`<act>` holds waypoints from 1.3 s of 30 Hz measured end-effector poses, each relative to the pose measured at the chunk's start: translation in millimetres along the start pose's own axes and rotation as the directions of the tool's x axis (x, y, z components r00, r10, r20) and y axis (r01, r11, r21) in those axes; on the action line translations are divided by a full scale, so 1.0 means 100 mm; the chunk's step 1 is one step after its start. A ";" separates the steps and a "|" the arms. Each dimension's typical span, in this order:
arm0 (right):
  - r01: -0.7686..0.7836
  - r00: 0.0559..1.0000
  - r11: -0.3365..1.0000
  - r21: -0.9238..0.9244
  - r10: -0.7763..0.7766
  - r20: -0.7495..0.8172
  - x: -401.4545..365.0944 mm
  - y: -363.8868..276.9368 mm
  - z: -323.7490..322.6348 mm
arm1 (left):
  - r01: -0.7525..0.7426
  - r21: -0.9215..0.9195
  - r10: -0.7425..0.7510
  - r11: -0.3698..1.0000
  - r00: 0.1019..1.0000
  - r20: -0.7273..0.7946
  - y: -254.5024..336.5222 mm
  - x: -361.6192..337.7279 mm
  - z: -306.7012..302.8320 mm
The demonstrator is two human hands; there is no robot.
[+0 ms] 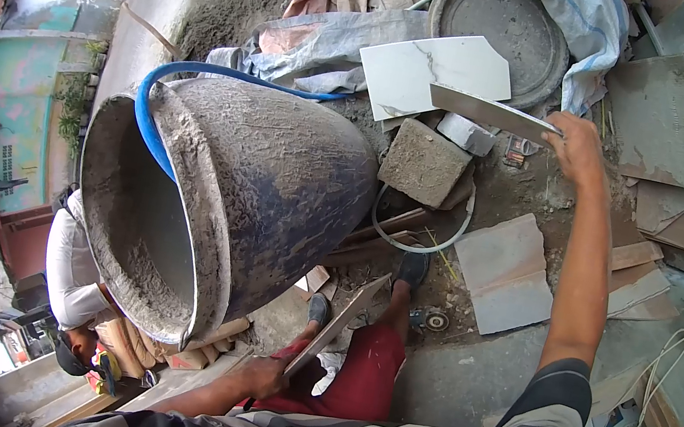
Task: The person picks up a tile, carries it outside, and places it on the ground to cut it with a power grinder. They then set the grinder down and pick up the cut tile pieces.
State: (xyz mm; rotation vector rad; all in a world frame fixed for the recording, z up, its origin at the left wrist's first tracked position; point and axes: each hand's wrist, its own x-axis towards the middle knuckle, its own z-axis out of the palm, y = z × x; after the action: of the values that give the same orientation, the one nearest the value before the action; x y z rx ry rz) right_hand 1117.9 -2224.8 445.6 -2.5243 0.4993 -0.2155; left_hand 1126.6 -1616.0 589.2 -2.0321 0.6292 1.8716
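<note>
My right hand (pixel 574 148), reaching forward, is closed on the end of a narrow tile piece (pixel 490 112). That piece extends leftward over a white marble-patterned tile (pixel 425 69) with cut corners. Close to my body, my left hand (pixel 265 377) grips another tile piece (pixel 339 323), seen nearly edge-on and slanting up to the right. Left of both hands is a large cement-crusted mixer drum (pixel 277 167), tilted with its mouth to the left and wet grey mix inside. A blue hose (pixel 239 74) loops over its rim.
A concrete block (pixel 426 162) lies by the drum, near a round mortar-stained basin (pixel 499 32). Broken tiles (pixel 506 273) and an angle grinder (pixel 433 320) lie on the ground. Cables (pixel 662 357) hang at right. Another person (pixel 75 268) bends down beyond the drum.
</note>
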 end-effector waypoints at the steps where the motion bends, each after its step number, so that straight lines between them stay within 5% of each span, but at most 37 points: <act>1: 0.050 0.998 0.999 -0.005 -0.050 0.036 0.24 0.03 0.08 | 0.008 -0.013 -0.009 1.000 1.000 -0.008 0.02 0.00 -0.02; 3: 0.153 0.987 0.985 -0.075 -0.148 0.062 0.68 -0.05 0.21 | 0.020 -0.068 -0.022 0.997 0.999 -0.035 0.03 0.01 -0.02; 20: 0.071 0.806 0.980 -0.186 0.054 0.590 2.38 -0.35 1.47 | -0.011 -0.303 0.012 0.953 1.000 0.001 0.06 0.05 0.12; 22: 0.045 0.819 0.978 -0.205 0.081 0.568 2.43 -0.35 1.55 | -0.085 -0.402 0.059 0.912 0.995 -0.077 0.08 0.05 0.11; 24: 0.014 0.828 0.974 -0.226 0.115 0.549 2.48 -0.35 1.64 | -0.027 -0.403 0.029 0.915 1.000 0.000 0.10 0.04 0.07; 29: -0.056 0.932 0.934 -0.352 0.176 0.317 2.66 -0.39 1.99 | -0.033 -0.430 0.030 0.902 0.999 -0.013 0.00 0.11 0.24; 39: -0.102 0.947 0.922 -0.373 0.204 0.247 2.77 -0.32 2.35 | -0.041 -0.494 0.023 0.868 0.999 -0.042 -0.02 0.08 0.09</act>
State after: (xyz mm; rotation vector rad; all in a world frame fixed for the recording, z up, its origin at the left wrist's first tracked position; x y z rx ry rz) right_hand 1441.4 -2194.6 280.5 -2.7823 0.6672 0.3221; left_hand 1120.5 -1611.2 580.2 -2.3717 0.1918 2.1946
